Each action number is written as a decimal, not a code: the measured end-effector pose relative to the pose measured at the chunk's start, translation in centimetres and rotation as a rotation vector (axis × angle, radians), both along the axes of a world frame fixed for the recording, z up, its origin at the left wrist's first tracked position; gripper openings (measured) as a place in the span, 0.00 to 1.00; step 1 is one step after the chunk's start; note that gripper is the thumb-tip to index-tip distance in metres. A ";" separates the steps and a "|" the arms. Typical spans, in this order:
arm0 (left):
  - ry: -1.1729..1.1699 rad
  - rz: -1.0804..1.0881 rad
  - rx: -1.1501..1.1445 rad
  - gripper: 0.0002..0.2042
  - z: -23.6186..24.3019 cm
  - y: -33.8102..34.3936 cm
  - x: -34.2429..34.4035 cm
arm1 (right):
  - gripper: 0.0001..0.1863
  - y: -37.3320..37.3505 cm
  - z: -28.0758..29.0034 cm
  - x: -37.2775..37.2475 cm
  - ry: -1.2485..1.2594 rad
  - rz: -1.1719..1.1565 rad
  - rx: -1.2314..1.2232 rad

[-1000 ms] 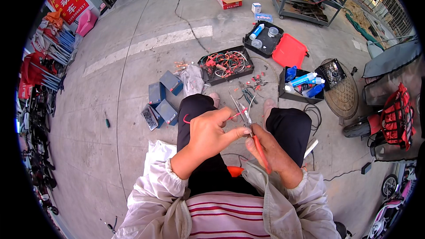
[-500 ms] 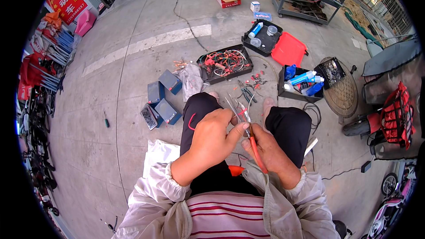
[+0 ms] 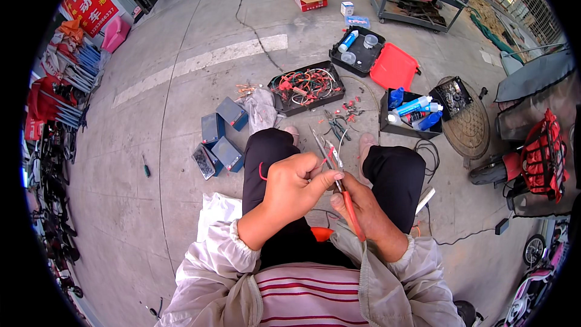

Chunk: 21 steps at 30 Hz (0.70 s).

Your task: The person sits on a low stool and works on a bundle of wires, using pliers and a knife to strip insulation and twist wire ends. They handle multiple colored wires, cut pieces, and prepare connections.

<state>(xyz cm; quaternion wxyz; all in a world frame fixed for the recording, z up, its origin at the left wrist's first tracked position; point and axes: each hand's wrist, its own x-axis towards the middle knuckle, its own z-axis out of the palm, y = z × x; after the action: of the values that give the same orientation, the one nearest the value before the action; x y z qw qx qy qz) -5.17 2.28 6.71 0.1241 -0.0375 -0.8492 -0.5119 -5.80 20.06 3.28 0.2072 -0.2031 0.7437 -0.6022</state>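
Note:
Above my lap, my right hand [image 3: 366, 206] is wrapped round red-handled pliers [image 3: 353, 217], whose slim metal jaws point away from me. My left hand [image 3: 293, 184] is closed on a thin red wire [image 3: 261, 171]; one end curls out left of the knuckles. A red stretch of it also shows at the pliers' metal jaws, by the left fingertips. My left thumb touches the pliers near the right fingers. A pale thin wire [image 3: 343, 137] arches up beside the jaws. Whether the jaws are closed on the red wire is hard to make out.
Beyond my knees lie a black tray [image 3: 315, 104] of tangled wires, loose pliers [image 3: 336, 127] and red scraps. Blue-grey batteries [image 3: 229, 152] stand at left. Farther right are an open case [image 3: 357, 63] and a box [image 3: 411, 126] of bottles. A screwdriver [image 3: 146, 166] lies far left.
Both hands keep their grip and have barely moved. The left hand and the pliers have shifted very slightly, along with a small shift of the whole view.

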 end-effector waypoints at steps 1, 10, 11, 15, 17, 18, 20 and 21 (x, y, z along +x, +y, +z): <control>0.000 -0.001 0.007 0.24 0.0 0.0 0.0 | 0.23 0.0 -0.1 0.0 0.000 -0.002 -0.001; 0.006 0.042 0.074 0.25 -0.8 0.1 -0.3 | 0.21 -0.3 -1.0 0.0 -0.014 -0.037 -0.045; 0.007 0.049 0.073 0.25 -0.9 0.1 -0.4 | 0.20 -0.5 -0.8 0.0 -0.018 -0.046 -0.051; 0.025 0.071 0.060 0.25 -0.9 0.2 -0.8 | 0.19 -0.8 -0.5 -0.2 0.023 -0.079 -0.034; 0.077 0.090 0.021 0.25 -1.1 0.3 -1.0 | 0.19 -1.3 -0.4 -0.1 0.113 -0.166 -0.039; 0.121 0.104 -0.013 0.25 -1.5 0.4 -1.0 | 0.18 -1.5 -0.3 -0.1 0.158 -0.209 -0.044; 0.145 0.113 -0.039 0.24 -1.8 0.2 -1.3 | 0.20 -1.2 -0.2 -0.7 0.074 -0.241 -0.090; 0.125 0.108 -0.030 0.22 -1.9 0.1 -1.4 | 0.21 -1.1 -0.2 -1.1 0.033 -0.258 -0.113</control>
<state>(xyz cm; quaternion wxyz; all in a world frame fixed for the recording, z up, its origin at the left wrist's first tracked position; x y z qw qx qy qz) -6.57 2.33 4.79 0.2039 -0.0253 -0.8482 -0.4881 -6.92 19.00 3.06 0.1043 -0.1270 0.7319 -0.6613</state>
